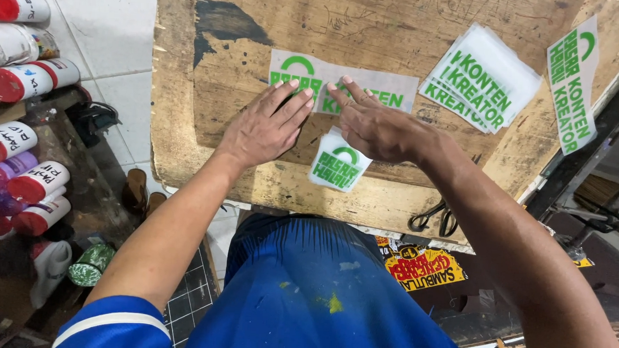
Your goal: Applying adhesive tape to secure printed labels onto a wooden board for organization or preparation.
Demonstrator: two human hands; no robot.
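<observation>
Nearest me, a small translucent sheet printed with a green logo (338, 170) is lying on the worn wooden board (185, 118), partly under my right wrist. My forearms are reaching forward, both palms down. My left hand (266, 126) is lying flat, fingers slightly fanned, tips pressing the long translucent transfer strip with green lettering (391, 90). My right hand (375, 124) is angling leftward, fingers close together, pressing the strip's middle. The strip is running left to right. Beyond, a stack of similar green-printed sheets (480, 77) is sitting.
</observation>
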